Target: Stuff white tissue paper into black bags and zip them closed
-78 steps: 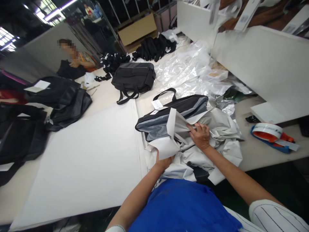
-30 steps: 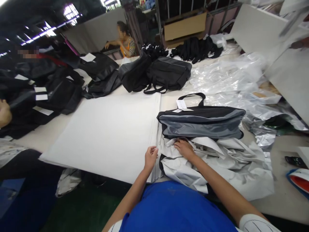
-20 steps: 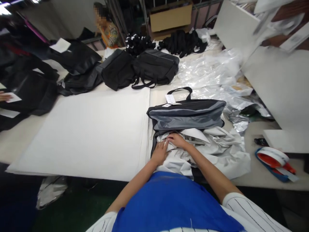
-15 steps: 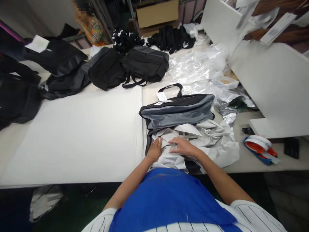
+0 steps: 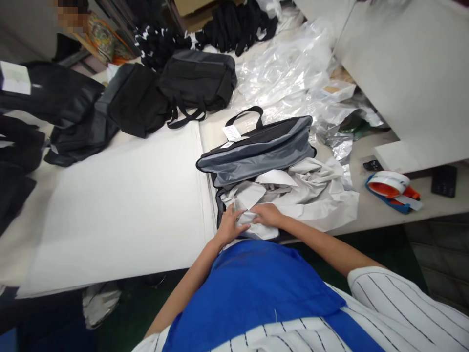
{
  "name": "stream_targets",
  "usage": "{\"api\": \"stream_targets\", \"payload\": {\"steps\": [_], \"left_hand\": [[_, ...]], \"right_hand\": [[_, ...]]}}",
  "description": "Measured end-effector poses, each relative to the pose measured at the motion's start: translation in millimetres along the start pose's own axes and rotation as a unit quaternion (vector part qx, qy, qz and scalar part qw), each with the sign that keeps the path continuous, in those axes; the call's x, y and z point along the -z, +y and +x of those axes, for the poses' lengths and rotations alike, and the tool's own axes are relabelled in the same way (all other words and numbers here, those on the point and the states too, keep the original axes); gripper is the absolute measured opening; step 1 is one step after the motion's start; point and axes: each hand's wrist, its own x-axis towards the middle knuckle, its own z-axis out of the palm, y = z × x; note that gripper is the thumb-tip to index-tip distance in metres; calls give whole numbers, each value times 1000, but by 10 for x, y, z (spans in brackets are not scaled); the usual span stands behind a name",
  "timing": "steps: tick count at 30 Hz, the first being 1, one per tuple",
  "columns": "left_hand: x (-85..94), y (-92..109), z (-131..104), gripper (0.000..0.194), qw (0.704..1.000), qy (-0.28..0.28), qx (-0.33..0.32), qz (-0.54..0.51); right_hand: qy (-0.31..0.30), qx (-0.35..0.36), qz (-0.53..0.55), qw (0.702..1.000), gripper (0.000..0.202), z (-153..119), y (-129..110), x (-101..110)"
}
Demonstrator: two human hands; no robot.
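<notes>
A black bag with grey lining (image 5: 256,164) lies opened out in front of me, its handle and a white tag toward the far side. Crumpled white paper (image 5: 318,200) fills its near half and spills out to the right. At the paper's left end, my left hand (image 5: 230,226) rests with thumb and fingers apart. Just right of it, my right hand (image 5: 269,215) has its fingers closed on the paper. The fingertips of the right hand are partly hidden in the folds.
A stack of flat white sheets (image 5: 128,205) lies to the left. Several black bags (image 5: 198,78) stand along the back. Clear plastic bags (image 5: 289,63) heap behind the open bag. A tape dispenser (image 5: 390,188) and a phone (image 5: 444,181) lie at right. A person (image 5: 106,39) is at the back left.
My left hand has lifted from lying flat and now curves around the paper. My right hand has closed on the paper, which is folded inward. The view has shifted.
</notes>
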Motion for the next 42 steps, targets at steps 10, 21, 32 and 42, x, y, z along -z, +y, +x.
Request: {"api": "stream_targets", "payload": {"steps": [10, 21, 32, 42], "left_hand": [[1, 34, 546, 44, 992, 32, 10, 122], [-58, -119, 175, 21, 931, -55, -143, 332], [-78, -244, 101, 33, 941, -67, -133, 304], [152, -95, 253, 32, 948, -124, -135, 261]], "right_hand": [[27, -78, 37, 996, 30, 373, 172, 13], [56, 17, 14, 998, 17, 26, -408, -496], [625, -265, -64, 732, 46, -1538, 122, 469], [359, -382, -40, 850, 78, -634, 997, -338]]}}
